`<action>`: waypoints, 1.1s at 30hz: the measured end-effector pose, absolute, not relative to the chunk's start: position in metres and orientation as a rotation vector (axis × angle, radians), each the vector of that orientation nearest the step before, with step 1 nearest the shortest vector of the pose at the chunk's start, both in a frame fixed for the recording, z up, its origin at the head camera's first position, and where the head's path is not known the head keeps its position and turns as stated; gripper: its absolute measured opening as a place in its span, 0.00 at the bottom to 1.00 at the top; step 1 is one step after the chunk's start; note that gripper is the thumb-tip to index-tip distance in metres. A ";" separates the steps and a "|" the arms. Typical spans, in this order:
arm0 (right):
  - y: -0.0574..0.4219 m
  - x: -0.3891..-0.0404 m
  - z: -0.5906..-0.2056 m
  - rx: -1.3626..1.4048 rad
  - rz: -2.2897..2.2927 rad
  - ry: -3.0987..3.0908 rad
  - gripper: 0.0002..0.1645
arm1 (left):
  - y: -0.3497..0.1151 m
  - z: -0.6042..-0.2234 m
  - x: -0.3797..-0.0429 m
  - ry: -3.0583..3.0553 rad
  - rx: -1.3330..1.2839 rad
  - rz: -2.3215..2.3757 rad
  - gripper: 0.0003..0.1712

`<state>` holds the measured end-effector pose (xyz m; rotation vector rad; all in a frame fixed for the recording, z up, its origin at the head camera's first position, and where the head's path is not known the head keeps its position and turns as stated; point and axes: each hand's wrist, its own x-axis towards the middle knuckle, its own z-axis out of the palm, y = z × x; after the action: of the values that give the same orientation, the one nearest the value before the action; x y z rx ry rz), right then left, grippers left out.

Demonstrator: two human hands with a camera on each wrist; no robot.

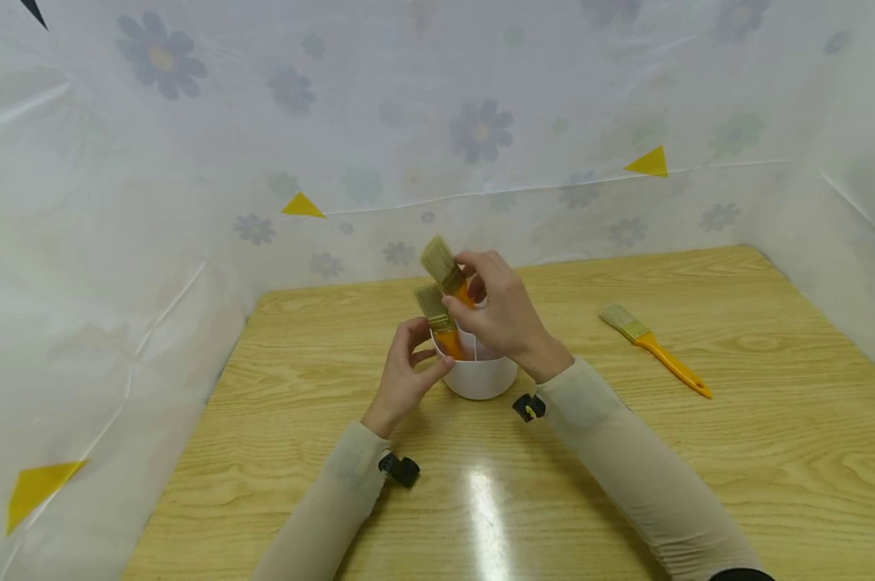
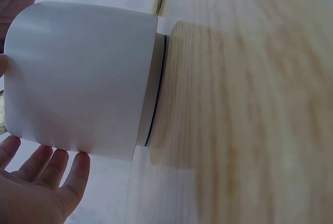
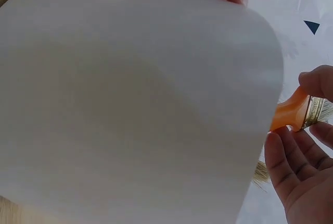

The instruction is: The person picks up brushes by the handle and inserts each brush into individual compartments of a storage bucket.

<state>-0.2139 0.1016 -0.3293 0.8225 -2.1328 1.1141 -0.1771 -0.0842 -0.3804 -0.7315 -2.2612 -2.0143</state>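
A white pen holder with inner dividers stands upright on the table. My left hand holds it by its left side and rim; in the left wrist view its fingertips touch the white wall. One paintbrush with an orange handle leans inside, bristles up, close to the left fingers. Between thumb and fingers my right hand pinches a second paintbrush near its metal band, bristles up. That orange handle points down at the holder's opening; its lower end is hidden behind the wall.
A third paintbrush lies flat on the wooden table to the right. Floral-patterned translucent sheeting surrounds the table's back and sides, with yellow tape pieces on it.
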 end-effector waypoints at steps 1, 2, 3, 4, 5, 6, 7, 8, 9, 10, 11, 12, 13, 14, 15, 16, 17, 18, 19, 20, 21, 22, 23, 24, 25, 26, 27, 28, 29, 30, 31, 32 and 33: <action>0.102 -0.214 -0.329 0.818 1.114 -2.134 0.30 | -0.084 -0.380 -0.177 -2.259 -0.732 -2.014 0.34; 0.102 -0.213 -0.330 0.816 1.114 -2.135 0.30 | -0.084 -0.380 -0.177 -2.259 -0.732 -2.013 0.34; 0.102 -0.213 -0.330 0.814 1.113 -2.135 0.30 | -0.084 -0.380 -0.177 -2.258 -0.732 -2.014 0.34; 0.103 -0.213 -0.330 0.813 1.107 -2.136 0.30 | -0.084 -0.380 -0.177 -2.258 -0.733 -2.013 0.34; 0.103 -0.213 -0.330 0.811 1.103 -2.135 0.30 | -0.084 -0.380 -0.177 -2.257 -0.732 -2.015 0.35; 0.103 -0.213 -0.331 0.808 1.097 -2.135 0.30 | -0.084 -0.380 -0.177 -2.257 -0.733 -2.015 0.34; 0.104 -0.213 -0.331 0.808 1.089 -2.136 0.30 | -0.084 -0.380 -0.177 -2.257 -0.733 -2.016 0.34; 0.104 -0.213 -0.332 0.809 1.078 -2.138 0.30 | -0.084 -0.380 -0.177 -2.257 -0.734 -2.016 0.34; 0.104 -0.213 -0.333 0.811 1.071 -2.140 0.30 | -0.084 -0.380 -0.177 -2.256 -0.734 -2.017 0.34; 0.104 -0.213 -0.333 0.811 1.062 -2.143 0.30 | -0.084 -0.380 -0.177 -2.256 -0.735 -2.018 0.34; 0.105 -0.213 -0.334 0.810 1.054 -2.147 0.30 | -0.084 -0.380 -0.177 -2.254 -0.735 -2.020 0.34; 0.105 -0.213 -0.334 0.810 1.045 -2.152 0.31 | -0.084 -0.380 -0.177 -2.254 -0.734 -2.021 0.34; 0.105 -0.212 -0.335 0.811 1.038 -2.156 0.31 | -0.084 -0.380 -0.177 -2.255 -0.733 -2.022 0.34; 0.105 -0.212 -0.336 0.810 1.036 -2.158 0.31 | -0.084 -0.380 -0.176 -2.256 -0.733 -2.022 0.34; 0.105 -0.212 -0.336 0.809 1.034 -2.159 0.31 | -0.084 -0.380 -0.176 -2.257 -0.733 -2.022 0.34; 0.105 -0.212 -0.337 0.806 1.032 -2.159 0.31 | -0.084 -0.380 -0.176 -2.259 -0.732 -2.022 0.34; 0.105 -0.212 -0.338 0.804 1.034 -2.159 0.31 | -0.084 -0.380 -0.176 -2.260 -0.733 -2.021 0.34; 0.106 -0.212 -0.338 0.802 1.035 -2.157 0.31 | -0.084 -0.380 -0.176 -2.261 -0.733 -2.019 0.34; 0.106 -0.213 -0.339 0.799 1.035 -2.157 0.31 | -0.084 -0.380 -0.177 -2.262 -0.734 -2.016 0.34; 0.106 -0.213 -0.340 0.795 1.037 -2.158 0.31 | -0.084 -0.380 -0.177 -2.263 -0.735 -2.014 0.34; 0.106 -0.213 -0.340 0.791 1.036 -2.160 0.31 | -0.084 -0.380 -0.177 -2.264 -0.735 -2.011 0.34; 0.106 -0.213 -0.340 0.788 1.039 -2.162 0.31 | -0.084 -0.380 -0.177 -2.266 -0.735 -2.008 0.34; 0.106 -0.213 -0.341 0.784 1.040 -2.167 0.30 | -0.084 -0.380 -0.177 -2.267 -0.735 -2.004 0.34; 0.107 -0.213 -0.342 0.780 1.039 -2.172 0.30 | -0.084 -0.381 -0.177 -2.268 -0.734 -2.004 0.34; 0.107 -0.213 -0.342 0.775 1.038 -2.177 0.30 | -0.084 -0.380 -0.177 -2.270 -0.734 -2.004 0.34; 0.107 -0.212 -0.342 0.773 1.037 -2.182 0.30 | -0.084 -0.380 -0.177 -2.270 -0.732 -2.006 0.34; 0.108 -0.212 -0.342 0.772 1.035 -2.188 0.30 | -0.084 -0.380 -0.177 -2.270 -0.731 -2.005 0.34; 0.108 -0.212 -0.342 0.769 1.032 -2.196 0.30 | -0.084 -0.380 -0.176 -2.269 -0.729 -2.007 0.34; 0.108 -0.212 -0.342 0.766 1.030 -2.203 0.30 | -0.084 -0.380 -0.176 -2.269 -0.729 -2.008 0.34; 0.109 -0.211 -0.343 0.765 1.031 -2.207 0.30 | -0.084 -0.381 -0.177 -2.268 -0.728 -2.010 0.34; 0.109 -0.211 -0.343 0.762 1.033 -2.211 0.30 | -0.084 -0.380 -0.177 -2.267 -0.729 -2.011 0.34; 0.109 -0.211 -0.343 0.759 1.036 -2.214 0.30 | -0.084 -0.380 -0.176 -2.265 -0.730 -2.012 0.34; 0.110 -0.211 -0.344 0.757 1.040 -2.214 0.29 | -0.084 -0.380 -0.177 -2.264 -0.731 -2.015 0.34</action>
<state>-0.2108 0.1096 -0.3437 0.7567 -2.2140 1.0403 -0.1766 -0.0840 -0.3801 -0.7312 -2.2636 -2.0148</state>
